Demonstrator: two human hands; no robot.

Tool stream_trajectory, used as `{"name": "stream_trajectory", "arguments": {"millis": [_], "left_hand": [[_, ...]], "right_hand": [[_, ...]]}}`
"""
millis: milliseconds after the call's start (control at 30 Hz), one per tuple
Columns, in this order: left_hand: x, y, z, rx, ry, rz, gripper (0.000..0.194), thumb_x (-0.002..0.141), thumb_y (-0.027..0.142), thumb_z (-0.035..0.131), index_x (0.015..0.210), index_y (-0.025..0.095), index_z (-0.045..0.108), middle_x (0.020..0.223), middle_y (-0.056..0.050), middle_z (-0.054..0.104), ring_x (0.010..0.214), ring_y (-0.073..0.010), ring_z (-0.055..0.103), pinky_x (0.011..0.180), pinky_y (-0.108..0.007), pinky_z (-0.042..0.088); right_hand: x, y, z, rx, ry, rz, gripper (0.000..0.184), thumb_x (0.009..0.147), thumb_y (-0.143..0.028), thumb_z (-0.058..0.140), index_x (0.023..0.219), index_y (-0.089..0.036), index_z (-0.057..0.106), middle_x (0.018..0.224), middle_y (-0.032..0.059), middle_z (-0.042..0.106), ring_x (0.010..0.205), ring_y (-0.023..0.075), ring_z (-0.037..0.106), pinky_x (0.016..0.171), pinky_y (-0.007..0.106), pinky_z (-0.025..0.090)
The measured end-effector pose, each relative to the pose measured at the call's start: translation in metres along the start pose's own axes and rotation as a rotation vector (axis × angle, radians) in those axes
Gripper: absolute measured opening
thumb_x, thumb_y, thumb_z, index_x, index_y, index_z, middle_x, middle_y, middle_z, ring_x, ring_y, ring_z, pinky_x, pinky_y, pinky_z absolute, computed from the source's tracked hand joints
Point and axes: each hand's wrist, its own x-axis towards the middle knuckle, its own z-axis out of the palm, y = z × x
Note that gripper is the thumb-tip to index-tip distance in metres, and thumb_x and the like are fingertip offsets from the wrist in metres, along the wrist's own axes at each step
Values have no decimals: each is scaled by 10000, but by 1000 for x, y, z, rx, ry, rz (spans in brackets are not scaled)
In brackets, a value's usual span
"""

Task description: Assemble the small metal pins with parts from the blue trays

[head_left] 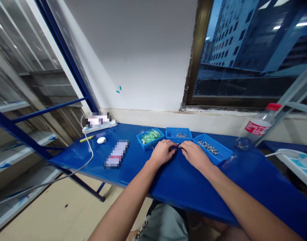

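Both my hands are together over the blue table, just in front of the blue trays. My left hand (163,152) is closed, its fingers curled around something small and dark that I cannot make out. My right hand (195,154) is closed too, thumb and fingertips pinched close to the left fingertips. A tiny shiny bit shows between them, too small to name. Left of my hands, a blue tray (144,147) holds small green packets (150,136). Behind them, another blue tray (173,130) contains thin metal pieces (181,135). A third blue tray (225,155), beside my right hand, holds short metal parts (208,147).
A clear bottle (262,117) with a red cap stands at the right. On the left lie a blurred-out flat object (117,154), a white oval object (101,140), a yellow pen-like tool (86,138) and a power strip (100,127). A cable (89,157) hangs over the table edge.
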Motion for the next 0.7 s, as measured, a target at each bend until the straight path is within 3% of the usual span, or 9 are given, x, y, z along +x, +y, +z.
{"name": "stream_trajectory", "arguments": {"millis": [167, 300, 500, 700], "left_hand": [[1, 15, -10, -92, 28, -32, 277, 1013, 340, 610, 1175, 201, 785, 1090, -79, 804, 996, -237, 713, 957, -341, 524], [2, 22, -16, -209, -3, -56, 427, 1066, 486, 509, 1117, 190, 813, 1043, -68, 818, 944, -218, 727, 902, -299, 518], [1, 22, -16, -397, -7, -136, 414, 1044, 501, 550, 1177, 207, 811, 1162, -47, 812, 995, -220, 757, 870, -262, 546], [2, 19, -15, -375, 19, -178, 311, 1009, 393, 619, 1156, 202, 816, 1151, -48, 817, 1006, -236, 767, 890, -284, 568]], "right_hand": [[3, -12, -8, 234, 198, 98, 199, 974, -174, 548, 1070, -224, 715, 1091, 80, 709, 859, 205, 691, 814, 351, 586], [4, -21, -14, 381, 291, 158, 169, 940, -205, 587, 1059, -222, 706, 1073, 70, 699, 841, 190, 685, 759, 323, 599], [4, -23, -15, 451, 278, 140, 111, 918, -216, 592, 944, -227, 700, 1028, 62, 712, 817, 189, 680, 766, 333, 605], [4, -25, -15, 479, 266, 167, 134, 950, -263, 581, 995, -231, 703, 1030, 63, 744, 879, 208, 722, 792, 341, 622]]}}
